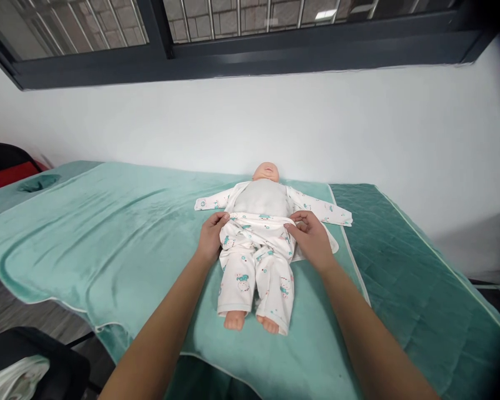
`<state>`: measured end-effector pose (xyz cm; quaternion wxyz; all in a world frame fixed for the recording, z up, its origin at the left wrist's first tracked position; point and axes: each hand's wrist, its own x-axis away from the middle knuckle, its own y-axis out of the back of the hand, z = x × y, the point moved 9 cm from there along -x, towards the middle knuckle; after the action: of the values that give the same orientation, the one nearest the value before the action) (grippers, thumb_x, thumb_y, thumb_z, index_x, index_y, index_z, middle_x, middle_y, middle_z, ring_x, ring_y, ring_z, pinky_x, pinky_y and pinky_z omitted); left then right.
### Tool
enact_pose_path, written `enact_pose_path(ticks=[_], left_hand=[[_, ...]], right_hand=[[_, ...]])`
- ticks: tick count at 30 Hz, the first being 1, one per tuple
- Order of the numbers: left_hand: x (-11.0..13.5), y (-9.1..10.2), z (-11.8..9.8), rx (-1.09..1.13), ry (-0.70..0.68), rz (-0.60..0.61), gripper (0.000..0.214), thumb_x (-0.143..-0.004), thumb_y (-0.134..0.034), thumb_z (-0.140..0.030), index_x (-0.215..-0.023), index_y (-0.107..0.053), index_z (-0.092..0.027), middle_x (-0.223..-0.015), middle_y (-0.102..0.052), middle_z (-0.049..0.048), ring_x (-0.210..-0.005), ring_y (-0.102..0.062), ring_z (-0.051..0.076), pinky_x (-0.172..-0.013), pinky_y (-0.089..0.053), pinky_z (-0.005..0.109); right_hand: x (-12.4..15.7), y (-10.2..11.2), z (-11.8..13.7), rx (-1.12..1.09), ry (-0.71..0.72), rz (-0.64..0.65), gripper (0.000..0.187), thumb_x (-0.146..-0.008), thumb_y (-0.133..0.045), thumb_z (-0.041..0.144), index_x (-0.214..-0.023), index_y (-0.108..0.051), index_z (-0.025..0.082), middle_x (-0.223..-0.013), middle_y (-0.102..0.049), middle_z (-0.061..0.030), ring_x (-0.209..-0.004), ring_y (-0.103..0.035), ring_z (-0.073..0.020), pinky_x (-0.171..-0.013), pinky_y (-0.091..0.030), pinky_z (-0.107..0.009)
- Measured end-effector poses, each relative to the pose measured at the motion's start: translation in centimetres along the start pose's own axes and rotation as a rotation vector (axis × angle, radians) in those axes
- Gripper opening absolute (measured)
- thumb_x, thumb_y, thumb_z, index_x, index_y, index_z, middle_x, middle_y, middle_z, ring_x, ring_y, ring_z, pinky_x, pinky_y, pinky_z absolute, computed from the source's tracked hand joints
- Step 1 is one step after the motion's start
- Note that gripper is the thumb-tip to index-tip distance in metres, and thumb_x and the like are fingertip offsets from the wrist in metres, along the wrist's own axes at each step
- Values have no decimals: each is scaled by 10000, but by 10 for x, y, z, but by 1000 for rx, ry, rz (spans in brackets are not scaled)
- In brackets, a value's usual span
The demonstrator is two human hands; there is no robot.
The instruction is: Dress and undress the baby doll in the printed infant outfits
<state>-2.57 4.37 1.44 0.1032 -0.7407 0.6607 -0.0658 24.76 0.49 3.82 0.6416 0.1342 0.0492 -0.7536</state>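
Note:
A baby doll (265, 197) lies on its back on a light green blanket (108, 239), head toward the wall. It wears white patterned trousers (254, 266), and an open white patterned top (316, 208) is spread out under its grey torso. My left hand (211, 234) is closed on the trousers' waistband at the doll's left-hand side. My right hand (310, 236) pinches the waistband at the other side. Both bare feet stick out of the trouser legs.
The blanket covers a massage bed with a darker green quilted cover (408, 266) at the right. A white wall and a dark-framed window (250, 50) rise behind. A black and red chair (4, 166) stands at far left; a dark seat with white cloth (20, 372) sits bottom left.

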Motion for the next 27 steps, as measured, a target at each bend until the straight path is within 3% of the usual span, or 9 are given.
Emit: enact_pose_path(ticks=[3,8,11,15,22,27], left_hand=[[0,-3,-2,-33,-17,16,274,-705,-767,-399,-820,-674,-168,-701,-578,-33,-620,-475,91,-577,-376,217],[1,-11,-3,-82,-44,95,251,-725,-747,-386,-844,-681,-176,-761,-603,-22,-670,-493,101,-617,-379,220],[0,-13,-4,-93,-72,124,240,-714,-756,-357,-850,-679,-175,-809,-616,-10,-726,-520,109,-666,-394,222],[2,-13,-6,-88,-64,149,235,-716,-750,-319,-892,-680,-179,-803,-590,-13,-715,-510,102,-642,-376,213],[10,-18,-10,-57,14,308,293,-646,-685,-127,-935,-684,-182,-827,-611,3,-713,-517,112,-614,-380,215],[10,-23,-7,-20,76,415,367,-614,-679,-80,-965,-688,-190,-863,-619,11,-771,-538,124,-657,-404,215]], right_hand=[[2,5,1,137,27,-94,246,-812,-638,395,-999,-576,249,-738,-535,35,-599,-456,-142,-585,-365,-275],[-3,13,-5,230,72,-182,272,-823,-600,456,-989,-587,240,-911,-606,-15,-675,-502,-165,-672,-415,-303],[-10,7,-19,201,18,-71,284,-836,-576,508,-889,-575,229,-818,-597,-18,-746,-536,-195,-685,-421,-308],[-10,-1,-27,179,-27,108,313,-878,-519,541,-803,-546,239,-667,-525,31,-658,-484,-174,-614,-383,-287],[-5,-12,-22,-56,-20,353,163,-865,-574,371,-952,-550,235,-872,-611,6,-797,-556,-166,-721,-444,-291],[-2,-13,-28,-101,-78,381,251,-767,-654,269,-988,-538,240,-905,-627,11,-790,-567,-159,-724,-455,-293]])
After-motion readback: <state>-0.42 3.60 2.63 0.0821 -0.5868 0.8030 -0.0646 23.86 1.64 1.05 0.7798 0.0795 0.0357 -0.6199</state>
